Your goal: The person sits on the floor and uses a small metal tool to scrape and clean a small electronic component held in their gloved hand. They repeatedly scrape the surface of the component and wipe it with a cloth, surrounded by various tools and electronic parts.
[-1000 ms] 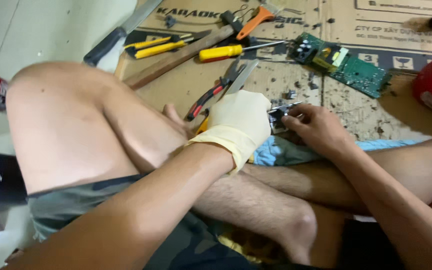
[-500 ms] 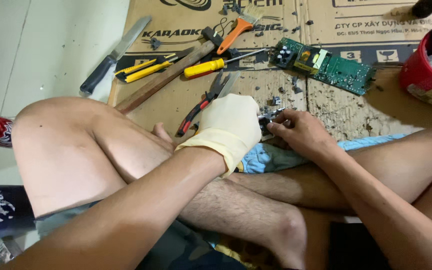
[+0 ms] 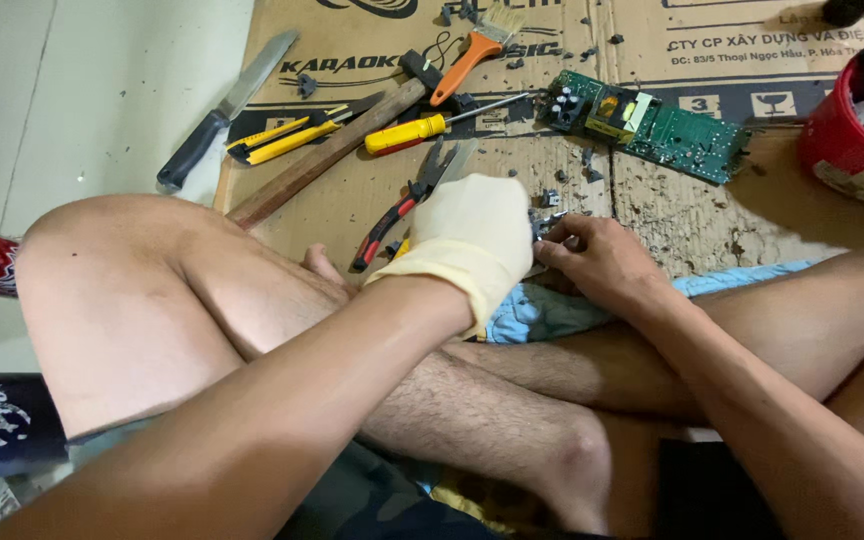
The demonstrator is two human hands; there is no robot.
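The left hand (image 3: 474, 235) (in a pale yellow glove) reaches forward over the crossed legs, back upward. The bare right hand (image 3: 602, 262) sits just beside it, fingers (image 3: 558, 250) curled inward, pinching.

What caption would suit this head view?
Gloved left hand and bare right hand work small metal parts on tool-strewn cardboard.

Taking the green circuit board (image 3: 652, 125) as my mark, I see bare cardboard (image 3: 692, 215) just below it, a strip where a hand could pass, though grit and small metal bits litter it. Left of the board I count a yellow screwdriver (image 3: 422, 128), red-handled pliers (image 3: 402, 205), a wooden-handled hammer (image 3: 322, 160), a brush (image 3: 472, 50) and a knife (image 3: 222, 115) crowding the way. Right of it a red tub (image 3: 842, 150) blocks the edge, and below, my gloved left hand (image 3: 472, 235), right hand (image 3: 597, 260) and crossed legs close the near side.
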